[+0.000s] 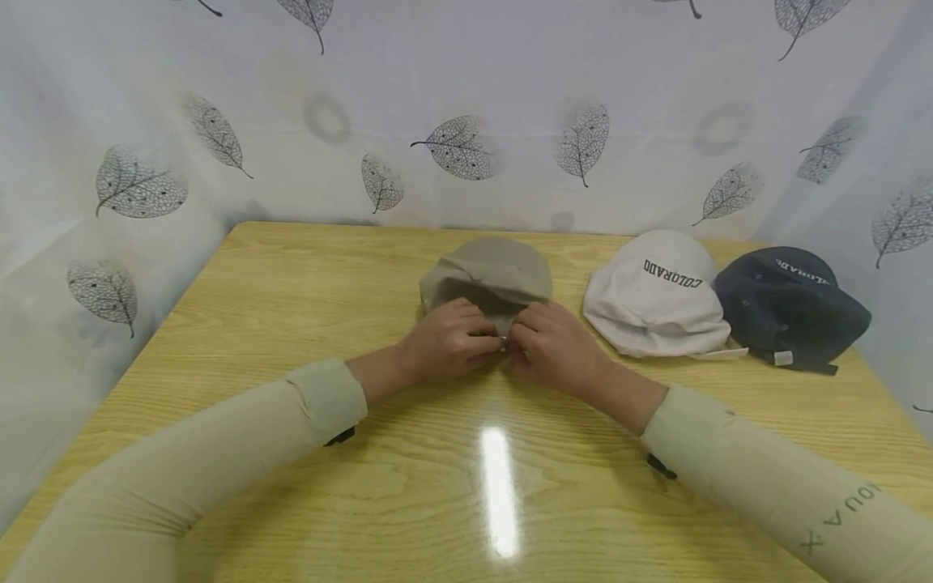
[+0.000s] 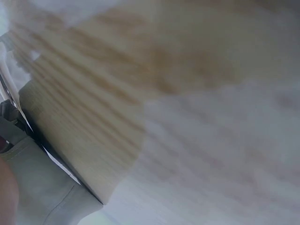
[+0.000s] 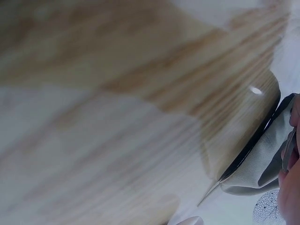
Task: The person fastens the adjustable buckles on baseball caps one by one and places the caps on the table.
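A tan cap sits on the table in front of me, its back opening facing my hands. My left hand and right hand meet at the cap's strap, fingers curled, each pinching part of it. Between the fingertips a small shiny buckle shows; most of the strap is hidden. In the left wrist view, grey-looking cap fabric fills the lower left, with a sliver of hand at the edge. The right wrist view catches the cap and some fingers at its right edge.
To the right of my hands lies a white cap lettered COLORADO. Beside it, touching, is a navy cap with a strap hanging out. The glossy wooden table ends at a leaf-patterned curtain behind.
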A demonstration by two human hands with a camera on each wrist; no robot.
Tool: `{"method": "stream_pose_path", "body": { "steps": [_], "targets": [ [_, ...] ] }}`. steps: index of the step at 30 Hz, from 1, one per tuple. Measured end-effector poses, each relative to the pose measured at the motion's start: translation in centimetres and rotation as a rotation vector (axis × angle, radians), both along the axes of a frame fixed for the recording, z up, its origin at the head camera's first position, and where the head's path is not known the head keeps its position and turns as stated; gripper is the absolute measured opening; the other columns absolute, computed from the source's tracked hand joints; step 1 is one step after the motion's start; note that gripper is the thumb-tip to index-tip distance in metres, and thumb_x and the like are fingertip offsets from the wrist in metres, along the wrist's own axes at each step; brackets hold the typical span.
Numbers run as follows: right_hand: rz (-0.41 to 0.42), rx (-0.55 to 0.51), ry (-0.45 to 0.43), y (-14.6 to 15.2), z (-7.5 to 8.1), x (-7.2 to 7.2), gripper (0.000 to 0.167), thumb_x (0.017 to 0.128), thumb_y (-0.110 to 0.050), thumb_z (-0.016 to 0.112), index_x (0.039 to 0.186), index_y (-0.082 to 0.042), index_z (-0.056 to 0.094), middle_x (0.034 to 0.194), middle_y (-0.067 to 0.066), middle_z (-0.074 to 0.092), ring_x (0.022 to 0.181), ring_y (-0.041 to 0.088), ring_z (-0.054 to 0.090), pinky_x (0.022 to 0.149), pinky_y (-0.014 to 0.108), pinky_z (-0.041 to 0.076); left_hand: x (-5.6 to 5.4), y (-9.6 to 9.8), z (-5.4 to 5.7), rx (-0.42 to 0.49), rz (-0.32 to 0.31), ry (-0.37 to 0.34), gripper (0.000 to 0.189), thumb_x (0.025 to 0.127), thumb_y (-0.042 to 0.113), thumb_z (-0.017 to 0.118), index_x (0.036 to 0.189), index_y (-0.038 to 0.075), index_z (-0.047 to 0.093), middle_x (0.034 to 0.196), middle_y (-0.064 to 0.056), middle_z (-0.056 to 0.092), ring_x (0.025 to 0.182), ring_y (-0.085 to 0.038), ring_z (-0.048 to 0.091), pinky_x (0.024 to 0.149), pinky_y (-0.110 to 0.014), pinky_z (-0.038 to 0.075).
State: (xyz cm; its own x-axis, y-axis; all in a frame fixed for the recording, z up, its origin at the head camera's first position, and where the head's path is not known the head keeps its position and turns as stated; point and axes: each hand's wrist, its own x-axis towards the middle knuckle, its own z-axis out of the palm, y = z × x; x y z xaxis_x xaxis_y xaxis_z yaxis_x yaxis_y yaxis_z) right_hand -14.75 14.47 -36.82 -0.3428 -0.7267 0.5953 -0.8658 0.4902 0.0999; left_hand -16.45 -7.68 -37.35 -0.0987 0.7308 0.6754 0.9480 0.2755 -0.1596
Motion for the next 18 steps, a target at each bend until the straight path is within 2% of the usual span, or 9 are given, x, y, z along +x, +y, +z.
{"method": "stream_pose_path", "body": {
  "steps": [10, 18],
  "targets": [
    [-0.051, -0.008, 0.023, 0.15, -0.10, 0.00, 0.013, 0.065, -0.006, 0.071, 0.074, -0.009, 0.061, 0.079, 0.004, 0.061, 0.078, 0.024, 0.059, 0.064, 0.036, 0.045, -0.04, -0.03, 0.06, 0.011, 0.015, 0.017, 0.011, 0.078, 0.014, 0.084, 0.087, 0.012, 0.079, 0.082, 0.000, 0.073, 0.073, -0.016, 0.065, 0.071, -0.032, 0.052],
    [-0.089, -0.015, 0.018, 0.23, 0.00, 0.16, 0.014, 0.065, -0.007, 0.067, 0.071, -0.009, 0.055, 0.073, 0.004, 0.055, 0.068, 0.025, 0.053, 0.058, 0.036, 0.040, 0.03, -0.10, 0.02, 0.015, 0.025, 0.048, 0.008, 0.079, 0.014, 0.082, 0.083, 0.010, 0.075, 0.083, 0.001, 0.074, 0.073, -0.016, 0.066, 0.071, -0.032, 0.052]
  ]
}}
